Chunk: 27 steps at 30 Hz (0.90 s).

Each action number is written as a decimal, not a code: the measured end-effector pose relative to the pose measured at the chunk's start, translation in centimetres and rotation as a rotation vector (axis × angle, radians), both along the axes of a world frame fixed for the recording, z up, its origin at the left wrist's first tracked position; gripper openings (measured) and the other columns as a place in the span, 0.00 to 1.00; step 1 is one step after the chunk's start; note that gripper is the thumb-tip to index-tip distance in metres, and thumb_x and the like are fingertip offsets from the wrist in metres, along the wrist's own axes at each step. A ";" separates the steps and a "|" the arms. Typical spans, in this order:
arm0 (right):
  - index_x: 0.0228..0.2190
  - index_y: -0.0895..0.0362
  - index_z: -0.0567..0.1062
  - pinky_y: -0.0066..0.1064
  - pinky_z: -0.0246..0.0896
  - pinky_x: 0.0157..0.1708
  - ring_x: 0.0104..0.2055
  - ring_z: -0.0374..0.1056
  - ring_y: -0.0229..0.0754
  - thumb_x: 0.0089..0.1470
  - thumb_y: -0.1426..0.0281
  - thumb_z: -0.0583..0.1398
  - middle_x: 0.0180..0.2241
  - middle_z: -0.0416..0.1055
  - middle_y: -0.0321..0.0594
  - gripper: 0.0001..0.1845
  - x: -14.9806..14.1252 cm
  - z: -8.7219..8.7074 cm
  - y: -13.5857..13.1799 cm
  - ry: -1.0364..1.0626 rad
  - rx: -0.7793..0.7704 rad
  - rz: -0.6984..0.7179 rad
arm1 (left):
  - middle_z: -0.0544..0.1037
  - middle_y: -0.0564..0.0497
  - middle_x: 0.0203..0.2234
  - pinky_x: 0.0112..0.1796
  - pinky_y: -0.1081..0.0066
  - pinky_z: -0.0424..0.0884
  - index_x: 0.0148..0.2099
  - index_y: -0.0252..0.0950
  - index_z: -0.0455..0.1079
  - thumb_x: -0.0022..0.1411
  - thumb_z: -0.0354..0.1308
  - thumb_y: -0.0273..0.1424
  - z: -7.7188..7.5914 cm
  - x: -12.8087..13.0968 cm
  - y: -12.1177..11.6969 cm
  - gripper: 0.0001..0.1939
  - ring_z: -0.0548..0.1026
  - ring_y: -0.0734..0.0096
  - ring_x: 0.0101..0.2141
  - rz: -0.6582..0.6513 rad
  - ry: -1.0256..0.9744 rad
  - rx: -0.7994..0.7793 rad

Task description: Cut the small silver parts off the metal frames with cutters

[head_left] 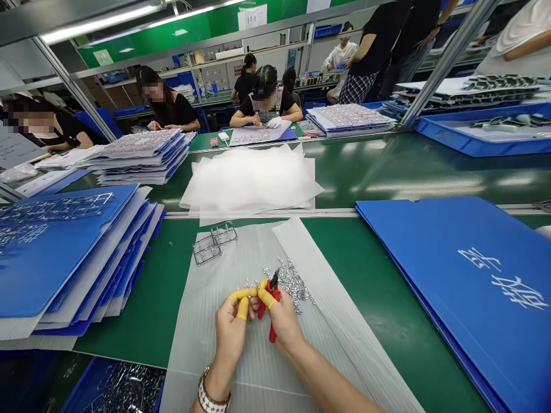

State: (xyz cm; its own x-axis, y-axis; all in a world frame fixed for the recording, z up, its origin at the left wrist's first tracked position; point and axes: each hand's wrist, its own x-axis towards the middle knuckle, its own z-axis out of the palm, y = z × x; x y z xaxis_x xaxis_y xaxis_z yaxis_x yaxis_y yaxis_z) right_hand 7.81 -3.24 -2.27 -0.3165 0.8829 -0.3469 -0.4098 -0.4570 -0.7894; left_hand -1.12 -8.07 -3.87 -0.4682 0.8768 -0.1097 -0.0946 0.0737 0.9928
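Observation:
My right hand (282, 318) is closed around red-handled cutting pliers (272, 304), jaws pointing up and away. My left hand (232, 324), with yellow finger cots on thumb and forefinger, pinches a tiny metal piece I cannot make out, right next to the plier jaws. Both hands hover over a grey corrugated sheet (224, 344). A pile of small silver metal parts (293, 281) lies just beyond the pliers. Two metal part frames (214, 242) rest at the sheet's far left corner.
A stack of blue boards (64, 258) holding metal frames sits left, a large blue board (465, 281) right. White foam sheets (252, 180) lie on the green belt (408, 172) ahead. Several people work at the far side. A blue bin of metal scrap (116, 390) is below left.

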 end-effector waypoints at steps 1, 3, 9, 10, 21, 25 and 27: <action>0.29 0.56 0.67 0.30 0.60 0.22 0.22 0.62 0.38 0.40 0.58 0.65 0.21 0.67 0.34 0.18 0.0 -0.1 0.1 -0.007 -0.003 -0.005 | 0.74 0.51 0.23 0.28 0.73 0.68 0.40 0.33 0.73 0.58 0.57 0.37 -0.1 -0.1 -0.1 0.14 0.70 0.74 0.24 0.007 -0.044 0.012; 0.29 0.56 0.68 0.31 0.61 0.24 0.23 0.64 0.39 0.39 0.58 0.66 0.22 0.68 0.35 0.19 0.0 -0.1 0.1 -0.018 -0.015 -0.010 | 0.76 0.49 0.28 0.30 0.73 0.69 0.41 0.33 0.73 0.56 0.60 0.37 -0.3 -0.2 -0.2 0.15 0.71 0.74 0.27 0.046 -0.139 0.032; 0.31 0.56 0.69 0.31 0.61 0.29 0.27 0.66 0.41 0.39 0.58 0.65 0.26 0.69 0.37 0.19 -0.4 0.5 0.0 -0.010 0.008 0.018 | 0.78 0.44 0.36 0.38 0.69 0.70 0.42 0.34 0.74 0.52 0.63 0.37 0.0 -0.6 -0.4 0.16 0.74 0.68 0.35 0.045 -0.258 0.051; 0.31 0.56 0.69 0.32 0.61 0.30 0.27 0.66 0.40 0.40 0.58 0.65 0.27 0.69 0.37 0.19 -0.5 0.6 0.0 -0.015 0.021 0.019 | 0.79 0.44 0.36 0.39 0.69 0.70 0.42 0.34 0.74 0.52 0.63 0.36 0.1 -0.7 -0.4 0.16 0.75 0.67 0.37 0.052 -0.255 0.054; 0.27 0.55 0.67 0.28 0.52 0.26 0.26 0.57 0.37 0.47 0.65 0.57 0.24 0.64 0.33 0.06 0.9 -0.7 1.3 -0.517 0.502 0.307 | 0.79 0.46 0.30 0.36 0.68 0.71 0.35 0.33 0.75 0.49 0.64 0.38 -0.1 -2.1 -0.4 0.14 0.75 0.67 0.32 0.101 0.010 -0.010; 0.28 0.55 0.66 0.28 0.53 0.26 0.27 0.59 0.38 0.47 0.64 0.57 0.25 0.64 0.33 0.08 0.6 -1.7 0.8 -0.400 0.453 0.318 | 0.79 0.47 0.29 0.36 0.68 0.71 0.35 0.34 0.75 0.51 0.62 0.38 0.0 -2.6 -0.5 0.13 0.75 0.65 0.33 0.038 0.102 -0.008; 0.28 0.56 0.66 0.28 0.54 0.27 0.28 0.60 0.38 0.47 0.64 0.56 0.25 0.64 0.33 0.08 0.5 -1.8 0.7 -0.358 0.427 0.309 | 0.79 0.47 0.29 0.36 0.69 0.70 0.36 0.34 0.75 0.52 0.61 0.38 0.0 -2.8 -0.6 0.13 0.75 0.65 0.34 0.004 0.147 -0.026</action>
State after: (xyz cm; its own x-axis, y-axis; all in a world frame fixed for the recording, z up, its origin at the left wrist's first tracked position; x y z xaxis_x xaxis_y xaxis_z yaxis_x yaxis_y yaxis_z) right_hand 8.32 -2.50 -4.06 -0.5085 0.8533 -0.1156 0.0135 -0.1263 -0.9919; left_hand -3.91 -8.72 -3.87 -0.4840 0.8728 -0.0621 0.0513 0.0992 0.9937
